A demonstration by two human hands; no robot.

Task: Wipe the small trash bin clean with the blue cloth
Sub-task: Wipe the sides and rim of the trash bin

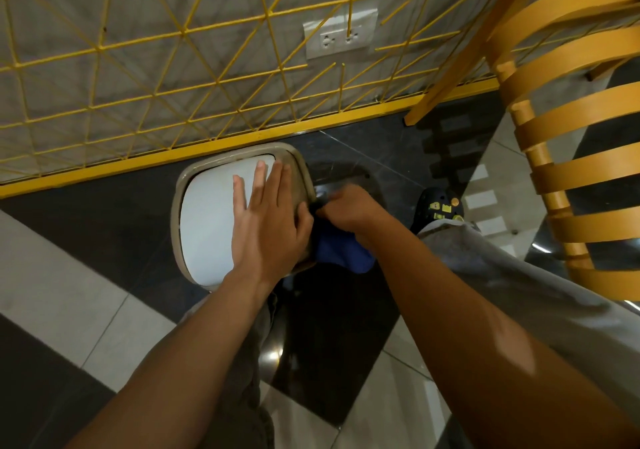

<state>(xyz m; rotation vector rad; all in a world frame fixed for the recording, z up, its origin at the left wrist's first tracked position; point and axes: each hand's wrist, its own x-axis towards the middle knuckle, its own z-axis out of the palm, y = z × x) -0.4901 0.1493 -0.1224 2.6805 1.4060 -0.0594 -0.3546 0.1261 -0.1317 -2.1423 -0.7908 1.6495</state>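
The small trash bin [204,220] stands on the dark floor against the yellow rail, seen from above: a white lid inside a beige rim. My left hand [265,223] lies flat on the lid's right half, fingers spread and pointing away from me. My right hand [349,208] is closed on the blue cloth [341,251], pressed against the bin's right side just under the rim. The cloth hangs down below my fist. The hand is motion-blurred. The bin's side wall is hidden from this angle.
A yellow wire grid [194,67] covers the grey wall behind the bin, with a double socket [341,38] on it. A yellow slatted chair [568,130] stands at the right. My shoe [441,206] and grey trouser leg are beside the bin.
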